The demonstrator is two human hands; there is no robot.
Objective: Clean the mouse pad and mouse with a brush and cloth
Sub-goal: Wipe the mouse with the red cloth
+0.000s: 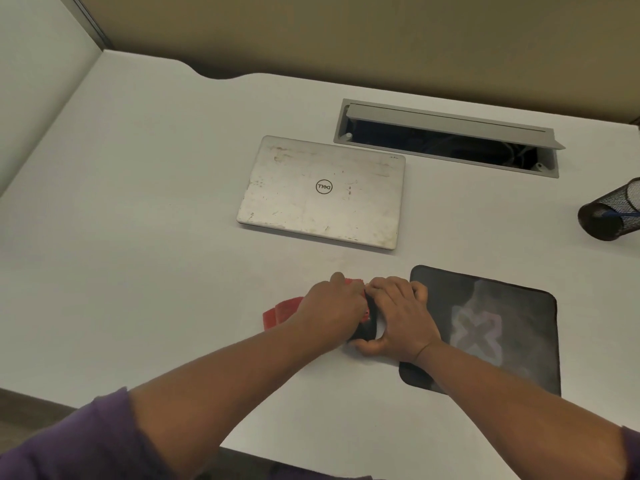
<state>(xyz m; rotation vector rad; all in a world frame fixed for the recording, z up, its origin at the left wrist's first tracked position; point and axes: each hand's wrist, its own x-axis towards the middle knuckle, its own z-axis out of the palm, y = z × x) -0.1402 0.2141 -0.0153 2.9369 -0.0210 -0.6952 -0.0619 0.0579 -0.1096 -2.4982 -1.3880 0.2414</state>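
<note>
While the right hand (398,317) curls round the black mouse (363,329) and steadies it on the desk (156,237) just left of the pad (502,327), the left hand (329,313) grips a red cloth (280,311) and presses it against the mouse's left side — that is all the head view gives, and no brush shows in it. The likeliest slip, I judge, is the mouse squirming out of the right fingers if the cloth pushes hard sideways; it could skid onto the pad or toward the desk's near edge. The loose tail of cloth trailing left might also bunch under the wrist and drag grit back. The laptop (322,192) sits well apart — little risk there.
</note>
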